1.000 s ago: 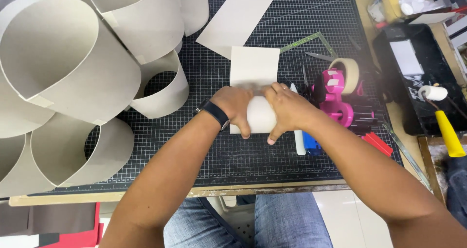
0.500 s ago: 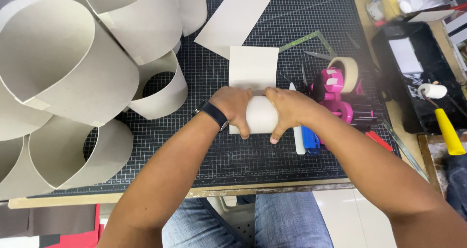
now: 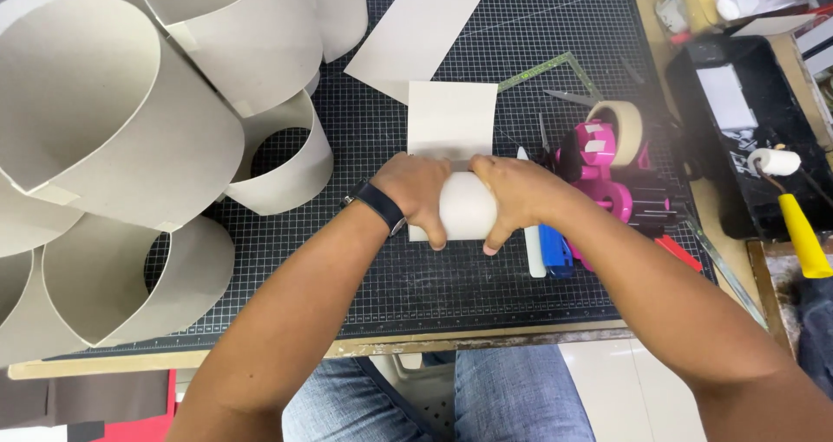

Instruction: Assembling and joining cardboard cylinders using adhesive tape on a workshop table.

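Observation:
A white cardboard sheet [image 3: 451, 119] lies on the black gridded cutting mat [image 3: 373, 268]. Its near end is curled into a white roll [image 3: 466, 206]. My left hand [image 3: 421, 190], with a dark watch on the wrist, grips the roll's left side. My right hand [image 3: 514, 195] grips its right side, fingers curled over the top and front. The flat part of the sheet sticks out beyond my fingers.
Several curved grey cardboard loops [image 3: 130, 138] stand at the left of the mat. A flat grey sheet [image 3: 425, 27] lies at the top. A pink tape dispenser [image 3: 603, 160], a blue and white knife [image 3: 545, 251] and a green ruler lie at right. A yellow-handled roller [image 3: 791, 208] sits far right.
Both hands have stayed on the roll with only slight shifts of the fingers. The flat part of the sheet looks about the same length.

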